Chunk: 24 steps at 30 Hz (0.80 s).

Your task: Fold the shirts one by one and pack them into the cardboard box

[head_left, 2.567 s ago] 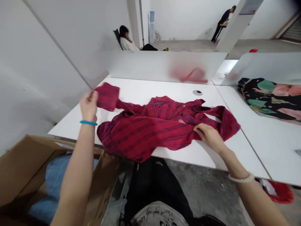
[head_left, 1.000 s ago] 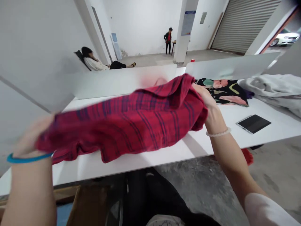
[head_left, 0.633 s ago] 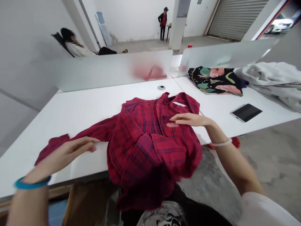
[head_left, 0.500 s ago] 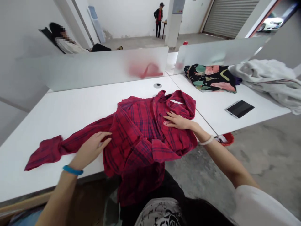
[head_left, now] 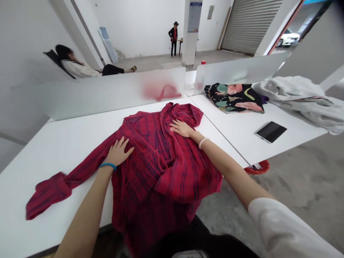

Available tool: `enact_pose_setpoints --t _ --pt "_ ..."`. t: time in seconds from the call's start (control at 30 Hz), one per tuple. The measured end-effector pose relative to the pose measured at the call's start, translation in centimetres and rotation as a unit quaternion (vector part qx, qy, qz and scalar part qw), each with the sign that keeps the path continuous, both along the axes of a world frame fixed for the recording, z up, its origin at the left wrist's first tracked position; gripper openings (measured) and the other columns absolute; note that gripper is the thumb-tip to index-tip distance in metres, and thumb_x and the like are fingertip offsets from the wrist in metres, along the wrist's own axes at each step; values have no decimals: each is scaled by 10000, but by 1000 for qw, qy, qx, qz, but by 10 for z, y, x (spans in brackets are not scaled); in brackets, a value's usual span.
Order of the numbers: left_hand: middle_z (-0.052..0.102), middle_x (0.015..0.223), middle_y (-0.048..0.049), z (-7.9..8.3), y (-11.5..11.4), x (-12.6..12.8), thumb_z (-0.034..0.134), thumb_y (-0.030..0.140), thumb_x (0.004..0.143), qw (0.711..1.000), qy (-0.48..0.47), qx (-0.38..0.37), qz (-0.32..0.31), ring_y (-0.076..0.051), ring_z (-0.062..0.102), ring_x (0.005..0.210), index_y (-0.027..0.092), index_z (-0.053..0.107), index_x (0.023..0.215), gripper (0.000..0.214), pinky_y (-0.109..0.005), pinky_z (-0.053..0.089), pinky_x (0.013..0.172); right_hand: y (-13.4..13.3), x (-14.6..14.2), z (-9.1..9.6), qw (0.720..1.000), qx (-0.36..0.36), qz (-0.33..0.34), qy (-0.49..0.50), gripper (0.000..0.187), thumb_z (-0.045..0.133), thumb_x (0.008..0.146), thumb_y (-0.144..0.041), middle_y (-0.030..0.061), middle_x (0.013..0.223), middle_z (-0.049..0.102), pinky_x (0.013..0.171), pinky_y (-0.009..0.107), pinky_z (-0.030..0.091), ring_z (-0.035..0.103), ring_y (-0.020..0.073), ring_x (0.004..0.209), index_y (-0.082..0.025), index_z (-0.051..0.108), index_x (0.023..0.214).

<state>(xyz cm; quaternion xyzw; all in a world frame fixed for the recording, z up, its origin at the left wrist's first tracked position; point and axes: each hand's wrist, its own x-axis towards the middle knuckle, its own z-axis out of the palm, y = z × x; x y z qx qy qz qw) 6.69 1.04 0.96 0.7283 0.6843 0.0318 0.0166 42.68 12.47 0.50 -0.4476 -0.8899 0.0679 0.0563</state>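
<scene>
A red and navy plaid shirt [head_left: 145,143] lies rumpled across the white table [head_left: 77,139], its lower part hanging over the front edge. One sleeve stretches out to the left, with the cuff end near the table's left front. My left hand [head_left: 119,152], blue band at the wrist, rests flat with fingers spread on the shirt near that sleeve's shoulder. Over on the chest side, my right hand [head_left: 182,128] lies open on the cloth just below the collar, next to a small pale patch. Neither hand grips the fabric.
A frosted divider [head_left: 118,93] runs along the table's back. At right lie a folded patterned garment [head_left: 233,97], a white cloth heap [head_left: 301,98] and a tablet-like device [head_left: 271,132]. A red basket [head_left: 258,167] stands below the edge. Two people are beyond the divider.
My left hand has moved right and up onto the shirt, lying flat now. My right hand is further left and up. The front panel has unfolded downward over the table edge.
</scene>
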Motion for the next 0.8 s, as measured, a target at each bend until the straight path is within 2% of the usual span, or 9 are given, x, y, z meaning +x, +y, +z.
enact_pose_setpoints --t 0.13,0.23,0.37,0.43,0.5,0.57,0.63,0.7,0.8 --pt "296 1503 -146 -3 21 -11 352 511 868 998 -17 54 19 -359 240 1379 115 436 1367 643 -509 241 1099 29 -15 5 1000 25 -11 10 523 309 981 -399 159 1510 246 1116 449 204 169 292 1408 -126 364 1424" --pt "285 1509 -132 1 6 -9 360 471 885 990 -9 140 -3 -331 188 1403 141 556 1251 531 -511 201 1119 10 -18 14 998 60 -13 34 480 351 972 -326 181 1490 288 1107 462 224 195 305 1399 -98 412 1390" --pt "453 1406 -117 15 -44 8 352 490 902 979 -9 194 -63 -290 241 1391 179 672 986 454 -519 130 1143 -78 -15 35 988 69 72 117 351 388 961 -308 156 1323 516 1052 425 334 418 250 1277 -128 607 1169" --pt "572 1281 -113 18 -67 19 402 582 855 986 -31 130 -102 -296 374 1319 196 671 910 474 -534 165 1133 -132 -15 42 979 35 125 159 350 422 948 -388 123 1160 620 975 401 414 550 213 1105 -159 621 1124" --pt "603 1239 -118 18 -83 31 437 661 795 987 -60 51 -139 -316 439 1266 194 652 900 524 -557 205 1114 -176 -17 43 975 27 170 142 489 525 872 -503 147 1207 591 975 443 410 526 250 1140 -152 575 1208" --pt "598 1249 -132 23 -90 41 415 668 792 984 -105 16 -144 -325 466 1242 186 632 904 540 -559 247 1098 -202 -17 39 976 43 188 103 455 564 860 -462 161 1259 562 993 485 389 494 279 1188 -153 589 1193" --pt "623 1207 -117 39 -96 47 387 610 829 979 -173 20 -107 -299 533 1171 195 612 966 491 -520 345 1055 -214 -14 39 979 63 168 100 253 509 912 -312 141 1223 595 979 480 410 522 267 1163 -166 651 1063" --pt "665 1117 -69 66 -108 47 415 544 843 965 -252 44 -55 -258 608 1045 230 588 1036 407 -451 467 958 -219 -7 50 976 75 126 163 231 437 936 -209 117 1147 640 936 441 458 568 236 1097 -175 663 968" --pt "691 1026 6 102 -153 34 480 498 818 942 -326 75 -39 -227 654 893 314 601 940 252 -380 564 796 -233 10 80 949 59 89 297 242 408 942 -195 103 1124 643 908 397 496 580 206 1081 -200 624 1050"
